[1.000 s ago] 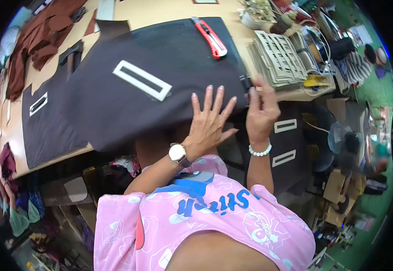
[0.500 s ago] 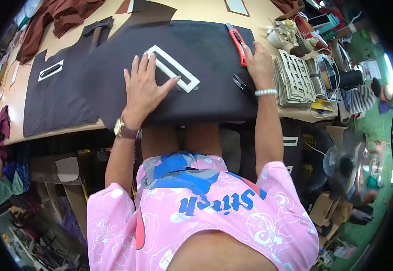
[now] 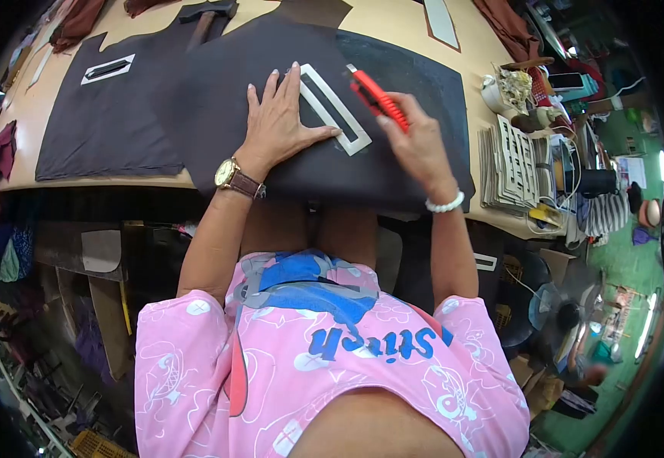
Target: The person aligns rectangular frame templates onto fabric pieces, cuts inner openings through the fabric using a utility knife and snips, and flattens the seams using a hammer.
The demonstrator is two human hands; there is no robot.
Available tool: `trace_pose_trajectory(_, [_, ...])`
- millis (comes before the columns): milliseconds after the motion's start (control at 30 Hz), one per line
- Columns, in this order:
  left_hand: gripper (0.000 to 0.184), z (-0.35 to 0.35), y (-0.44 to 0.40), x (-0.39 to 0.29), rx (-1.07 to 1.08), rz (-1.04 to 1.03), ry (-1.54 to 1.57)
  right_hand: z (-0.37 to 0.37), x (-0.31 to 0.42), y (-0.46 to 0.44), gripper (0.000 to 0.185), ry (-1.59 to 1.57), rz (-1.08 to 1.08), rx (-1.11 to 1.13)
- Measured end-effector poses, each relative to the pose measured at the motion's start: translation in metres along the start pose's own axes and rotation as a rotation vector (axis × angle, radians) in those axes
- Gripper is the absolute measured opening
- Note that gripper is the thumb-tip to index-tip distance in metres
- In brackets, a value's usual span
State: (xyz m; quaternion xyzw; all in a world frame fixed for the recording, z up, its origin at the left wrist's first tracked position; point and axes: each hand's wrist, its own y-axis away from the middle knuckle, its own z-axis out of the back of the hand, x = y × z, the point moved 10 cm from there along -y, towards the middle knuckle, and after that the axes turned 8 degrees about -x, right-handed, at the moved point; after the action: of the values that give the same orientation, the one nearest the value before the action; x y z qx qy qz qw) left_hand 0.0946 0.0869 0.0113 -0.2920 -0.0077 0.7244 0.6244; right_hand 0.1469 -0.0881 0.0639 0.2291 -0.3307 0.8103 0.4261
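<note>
My left hand (image 3: 277,126) lies spread on dark brown fabric (image 3: 217,99). Its fingertips and thumb touch the near side of a white rectangular frame with a long slot (image 3: 358,145), which rests slantwise on the cloth. In my right hand (image 3: 423,149) is a red utility knife (image 3: 380,98), gripped by its handle. The knife is raised to the right of the frame, its tip pointing up and left, apart from the frame. Beneath the cloth's right part shows a dark, worn board (image 3: 423,72).
On the left, another dark piece carries a smaller white frame (image 3: 108,69). A hammer (image 3: 203,29) lies at the back. Stacked slotted card pieces (image 3: 511,164) and a cluttered white pot (image 3: 497,91) stand at the right edge. Reddish-brown cloth (image 3: 511,30) lies far right.
My right hand has picked up the red utility knife from the board and brought it left toward the frame. My left hand still presses at the frame; the view has shifted.
</note>
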Motion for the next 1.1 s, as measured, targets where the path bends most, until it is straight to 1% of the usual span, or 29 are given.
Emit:
trace_pose_trajectory(33, [0.118,0.000,0.000,0.000,-0.002,-0.001,0.007,-0.007,0.016,0.005,0.032,-0.038,0.109,-0.021])
trace_pose_trajectory(67, [0.119,0.000,0.000,0.001,-0.006,-0.002,0.014,-0.019,0.015,0.010,0.041,-0.088,0.057,0.033])
trace_pose_trajectory(133, [0.122,0.001,0.000,0.001,-0.008,0.004,0.022,-0.029,0.029,0.013,0.045,-0.055,0.165,0.023])
trace_pose_trajectory(267, [0.123,0.000,0.000,0.002,-0.014,0.007,0.030,-0.042,0.028,0.013,0.044,0.019,0.197,0.028])
trace_pose_trajectory(433, [0.123,0.000,0.001,0.002,-0.012,0.008,0.026,-0.045,0.028,0.009,0.043,0.065,0.146,0.060])
trace_pose_trajectory(533, [0.124,0.000,0.000,0.003,-0.031,0.000,0.023,-0.045,0.031,0.009,0.043,0.054,0.197,0.031])
trace_pose_trajectory(700, [0.125,0.000,0.000,0.003,-0.055,0.003,0.049,-0.046,0.032,0.008,0.042,0.065,0.185,0.041])
trace_pose_trajectory(800, [0.122,0.000,0.000,0.003,-0.015,0.008,0.025,-0.046,0.032,0.008,0.041,0.086,0.192,0.039])
trace_pose_trajectory(933, [0.122,0.000,0.000,0.002,-0.013,0.009,0.015,-0.048,0.033,0.007,0.041,0.117,0.185,0.049])
trace_pose_trajectory(1033, [0.123,0.000,0.000,0.003,-0.027,0.009,0.022,-0.047,0.042,0.000,0.040,0.265,0.211,0.084])
trace_pose_trajectory(1100, [0.125,0.000,-0.001,0.002,-0.049,0.004,0.033,-0.049,0.057,-0.013,0.034,0.383,0.239,0.198])
